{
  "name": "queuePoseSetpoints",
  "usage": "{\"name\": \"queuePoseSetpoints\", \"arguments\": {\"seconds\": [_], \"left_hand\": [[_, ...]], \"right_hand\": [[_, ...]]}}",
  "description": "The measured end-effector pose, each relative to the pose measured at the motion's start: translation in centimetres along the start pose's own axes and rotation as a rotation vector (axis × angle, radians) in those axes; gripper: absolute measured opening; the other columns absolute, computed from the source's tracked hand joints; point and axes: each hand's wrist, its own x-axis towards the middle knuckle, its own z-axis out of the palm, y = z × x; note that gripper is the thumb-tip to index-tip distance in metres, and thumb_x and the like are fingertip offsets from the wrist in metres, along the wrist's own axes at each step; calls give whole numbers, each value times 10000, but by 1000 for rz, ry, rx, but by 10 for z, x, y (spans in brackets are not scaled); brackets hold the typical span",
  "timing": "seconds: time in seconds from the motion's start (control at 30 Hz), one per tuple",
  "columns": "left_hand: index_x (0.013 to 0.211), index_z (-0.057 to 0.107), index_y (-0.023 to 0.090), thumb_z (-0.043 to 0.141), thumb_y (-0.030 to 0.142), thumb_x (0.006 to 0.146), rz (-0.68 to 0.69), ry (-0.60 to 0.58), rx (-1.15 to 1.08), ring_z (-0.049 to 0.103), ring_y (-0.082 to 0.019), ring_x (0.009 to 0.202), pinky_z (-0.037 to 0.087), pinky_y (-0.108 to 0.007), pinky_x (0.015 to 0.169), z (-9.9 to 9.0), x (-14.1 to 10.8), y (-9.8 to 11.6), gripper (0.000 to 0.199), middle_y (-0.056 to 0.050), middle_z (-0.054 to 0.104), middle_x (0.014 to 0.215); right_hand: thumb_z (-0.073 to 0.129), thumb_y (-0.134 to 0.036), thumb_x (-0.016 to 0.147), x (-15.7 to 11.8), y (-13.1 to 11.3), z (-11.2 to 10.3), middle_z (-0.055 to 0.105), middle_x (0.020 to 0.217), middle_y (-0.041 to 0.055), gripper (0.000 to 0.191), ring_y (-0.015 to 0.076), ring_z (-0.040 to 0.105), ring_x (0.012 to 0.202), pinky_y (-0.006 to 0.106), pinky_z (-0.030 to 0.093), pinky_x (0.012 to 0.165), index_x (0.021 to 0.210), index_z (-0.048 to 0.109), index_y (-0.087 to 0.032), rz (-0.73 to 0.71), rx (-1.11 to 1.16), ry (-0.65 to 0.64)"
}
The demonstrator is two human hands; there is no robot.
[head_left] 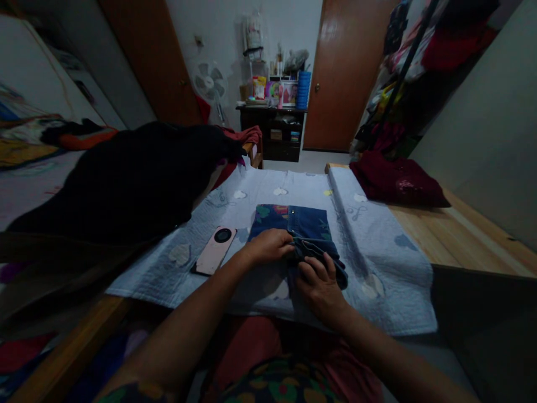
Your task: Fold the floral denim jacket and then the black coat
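Patterned clothing (285, 386) sits closest; beyond, on a pale sheet (277, 179), the left hand (272, 246) pinches a floral denim garment (311, 218), and the right hand (321, 285) grasps its bunched folds.

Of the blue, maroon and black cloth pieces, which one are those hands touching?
The blue denim piece, partly flower-patterned: the left hand and right hand are both on it. The maroon piece, right, and the black piece, left, are untouched.
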Motion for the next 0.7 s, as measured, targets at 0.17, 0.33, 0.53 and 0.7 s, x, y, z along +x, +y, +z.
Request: {"name": "queuePoseSetpoints", "arguments": {"seconds": [0.17, 0.33, 0.53, 0.7], "left_hand": [[880, 661, 170, 526, 264, 900, -9, 75, 89, 598, -174, 838, 427, -259, 719, 24, -20, 9, 166, -43, 651, 911], [878, 663, 176, 571, 227, 874, 34, 144, 91, 592, -180, 876, 448, -290, 777, 58, -44, 10, 105, -47, 634, 931], [888, 674, 182, 634, 210, 832, 63, 308, 173, 589, -213, 950, 437, -375, 870, 89, -58, 12, 74, -66, 654, 1049], [789, 672, 212, 632, 222, 849, 122, 444, 273, 578, -205, 1045, 258, -515, 1078, 118, -65, 13, 72, -43, 658, 1137]], "right_hand": [[581, -189, 863, 5, -20, 13, 610, 766, 5, 64, 202, 513, 887, 495, 180, 1102, 849, 623, -235, 53, 84, -93], [553, -147, 853, -7, -24, 4, 608, 720, -1, 82, 180, 520, 820, 437, 308, 997, 844, 599, -215, -33, 291, -128], [484, -122, 853, -24, 1, -39, 620, 885, 60, 210, 212, 531, 908, 443, 400, 923, 1026, 584, -189, 47, 428, -5], [519, -141, 871, -38, 25, -38, 577, 1090, 97, 257, 247, 520, 1044, 447, 435, 907, 1112, 570, -214, 285, 352, 95]]}}
